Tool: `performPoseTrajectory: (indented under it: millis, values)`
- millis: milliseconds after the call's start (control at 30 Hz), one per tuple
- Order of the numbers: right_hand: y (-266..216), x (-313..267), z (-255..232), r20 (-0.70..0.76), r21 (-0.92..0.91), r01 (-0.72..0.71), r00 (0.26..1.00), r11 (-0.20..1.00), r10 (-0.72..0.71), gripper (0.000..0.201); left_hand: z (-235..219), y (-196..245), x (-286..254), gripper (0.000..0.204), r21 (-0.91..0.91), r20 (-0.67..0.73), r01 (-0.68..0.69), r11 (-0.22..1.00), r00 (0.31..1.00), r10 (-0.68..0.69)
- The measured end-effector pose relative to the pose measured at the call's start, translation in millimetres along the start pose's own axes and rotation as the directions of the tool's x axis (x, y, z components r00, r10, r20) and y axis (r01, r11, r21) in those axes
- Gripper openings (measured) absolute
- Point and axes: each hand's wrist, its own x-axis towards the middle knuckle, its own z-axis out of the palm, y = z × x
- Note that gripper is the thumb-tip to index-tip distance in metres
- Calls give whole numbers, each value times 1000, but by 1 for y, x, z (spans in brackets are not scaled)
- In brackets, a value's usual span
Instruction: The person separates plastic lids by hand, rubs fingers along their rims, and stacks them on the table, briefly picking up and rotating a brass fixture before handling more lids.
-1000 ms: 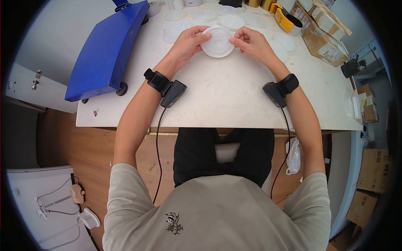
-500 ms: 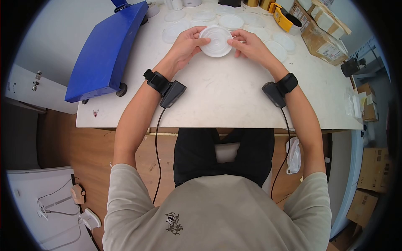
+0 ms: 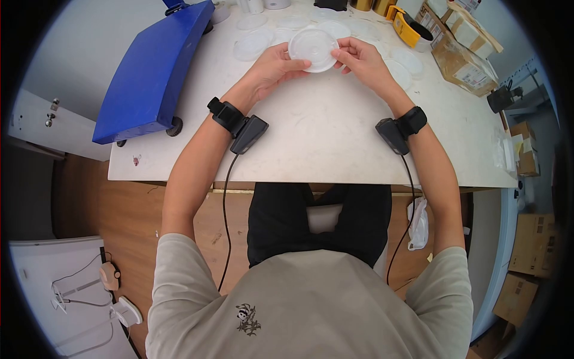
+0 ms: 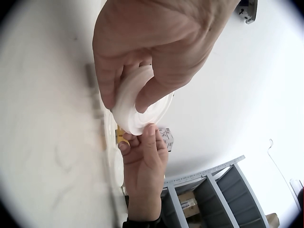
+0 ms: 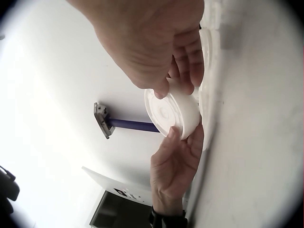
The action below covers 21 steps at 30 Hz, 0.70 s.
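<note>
A round, translucent white plastic lid (image 3: 313,46), with rings moulded in its face, is held up over the far part of the table. In the right wrist view the lid (image 5: 164,112) shows a thick side wall. My left hand (image 3: 270,69) grips it at the left, thumb on the face near the lower edge, fingers behind. From the right, my right hand (image 3: 363,63) pinches its rim between thumb and fingers. Several flat clear lids (image 3: 253,44) lie on the table beyond and beside the hands.
A blue platform scale (image 3: 152,78) stands at the table's left. Cardboard boxes (image 3: 463,63) and a yellow tape dispenser (image 3: 406,27) sit at the back right. The white table (image 3: 311,140) ends at the person's lap.
The lid has moved slightly up and to the right, its face tilting differently. My left thumb now lies nearer the lid's lower edge; my right hand has shifted a little up and right with it.
</note>
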Motion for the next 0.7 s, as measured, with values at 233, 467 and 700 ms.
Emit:
performPoseTrajectory:
  millis: [233,467,700]
  values:
    - [-11,-5,5,70,39,-46,997,998,43,38,2,3,-1,46,-52,-62,-61,997,996,57]
    - [-11,-5,3,77,-20,1,997,1000,0,33,1,0,0,46,-67,-33,-70,995,997,68]
    - [-10,-6,4,123,-55,-41,991,998,48,24,6,10,-4,42,-93,-123,-151,984,983,139]
